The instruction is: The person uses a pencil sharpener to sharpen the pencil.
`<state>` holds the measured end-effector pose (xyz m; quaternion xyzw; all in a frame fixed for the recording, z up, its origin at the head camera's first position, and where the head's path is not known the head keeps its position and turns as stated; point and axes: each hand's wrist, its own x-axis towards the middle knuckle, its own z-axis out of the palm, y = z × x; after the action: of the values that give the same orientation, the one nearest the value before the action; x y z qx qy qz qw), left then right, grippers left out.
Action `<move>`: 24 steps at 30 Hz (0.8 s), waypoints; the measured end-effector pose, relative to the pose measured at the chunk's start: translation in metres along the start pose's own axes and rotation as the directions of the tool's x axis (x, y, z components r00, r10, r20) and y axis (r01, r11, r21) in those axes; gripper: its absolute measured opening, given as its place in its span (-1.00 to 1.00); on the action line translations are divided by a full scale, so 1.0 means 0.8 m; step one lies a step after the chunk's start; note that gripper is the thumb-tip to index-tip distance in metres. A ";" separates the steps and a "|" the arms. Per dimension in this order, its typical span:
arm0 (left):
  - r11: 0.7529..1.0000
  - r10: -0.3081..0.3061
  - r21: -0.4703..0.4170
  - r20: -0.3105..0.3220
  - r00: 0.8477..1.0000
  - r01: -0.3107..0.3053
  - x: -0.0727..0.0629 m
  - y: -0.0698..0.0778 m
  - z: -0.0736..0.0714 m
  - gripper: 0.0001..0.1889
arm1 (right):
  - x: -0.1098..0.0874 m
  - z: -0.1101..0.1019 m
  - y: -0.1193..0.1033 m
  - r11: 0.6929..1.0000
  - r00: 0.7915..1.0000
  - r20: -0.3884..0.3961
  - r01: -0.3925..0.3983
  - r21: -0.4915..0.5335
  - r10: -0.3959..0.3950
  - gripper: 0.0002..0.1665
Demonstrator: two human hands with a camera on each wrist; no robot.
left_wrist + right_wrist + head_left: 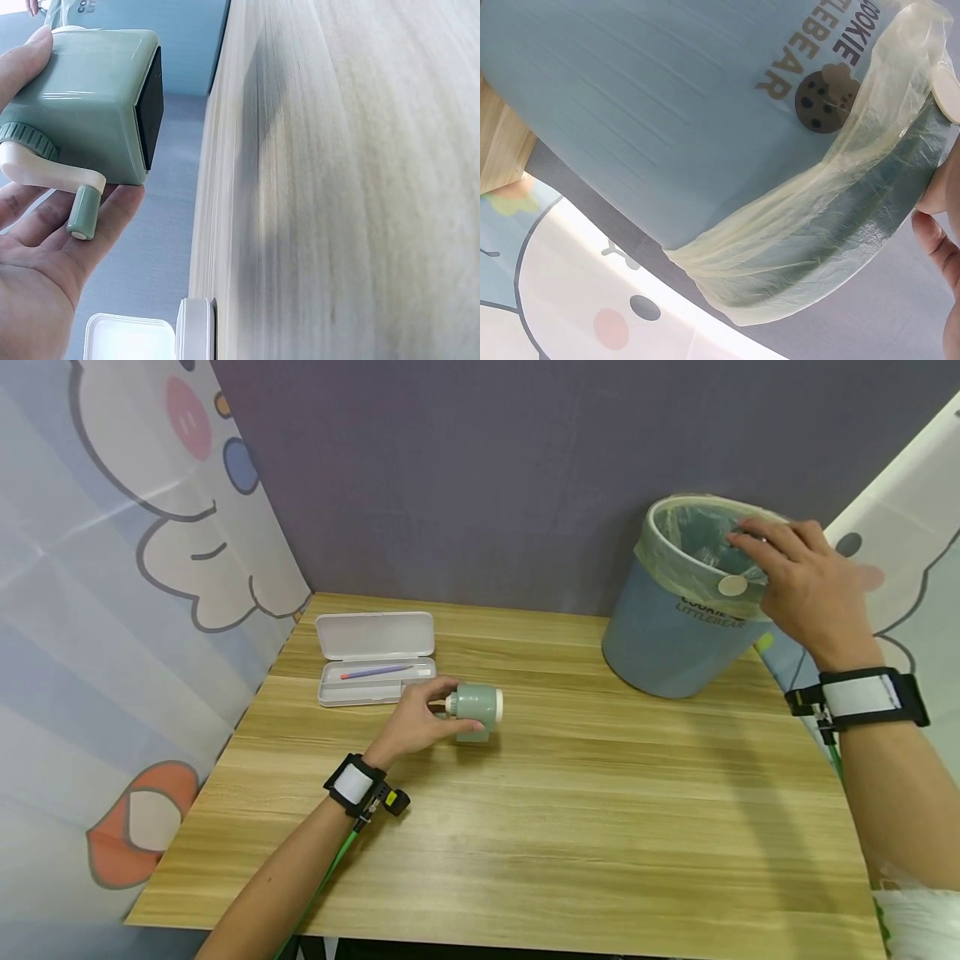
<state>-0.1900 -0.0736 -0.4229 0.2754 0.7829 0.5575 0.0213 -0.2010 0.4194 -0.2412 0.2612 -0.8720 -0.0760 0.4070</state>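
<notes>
My left hand (pixel 416 722) grips a green hand-crank pencil sharpener (pixel 477 703) low over the table. In the left wrist view, the sharpener's white crank arm (pixel 52 171) with its green knob faces the palm, and a dark panel (pixel 150 109) shows on one side. Over the mouth of the blue trash bin (pixel 667 635), my right hand (pixel 806 581) has its fingers bent loosely downward. In the right wrist view, its thumb and a fingertip (pixel 930 231) stand slightly apart beside the bin's rim, with nothing visible between them.
An open white pencil case (pixel 375 639) lies at the back left of the table (pixel 570 827), a purple pencil (pixel 375 672) in its tray. A pale plastic liner (pixel 660 560) folds over the bin's rim. A grey partition stands behind, with printed curtains at both sides.
</notes>
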 end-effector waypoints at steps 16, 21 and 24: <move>1.000 0.002 0.007 -0.010 1.000 -0.002 -0.001 -0.004 0.003 -0.37 | -0.005 -0.002 0.001 0.981 0.978 -0.073 -0.195 -0.003 0.195 -0.28; 1.000 -0.003 0.012 -0.019 1.000 0.003 0.006 -0.029 0.006 -0.34 | -0.003 0.004 -0.009 0.875 0.873 -0.104 -0.461 0.146 0.477 -0.32; 1.000 0.008 0.006 -0.024 1.000 -0.008 0.008 -0.042 0.007 -0.33 | -0.001 0.005 -0.015 0.771 0.778 -0.071 -0.597 0.223 0.624 -0.35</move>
<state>-0.2072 -0.0738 -0.4527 0.2719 0.7836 0.5585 0.0089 -0.1993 0.4093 -0.2483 0.0053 -0.8814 0.1619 0.4437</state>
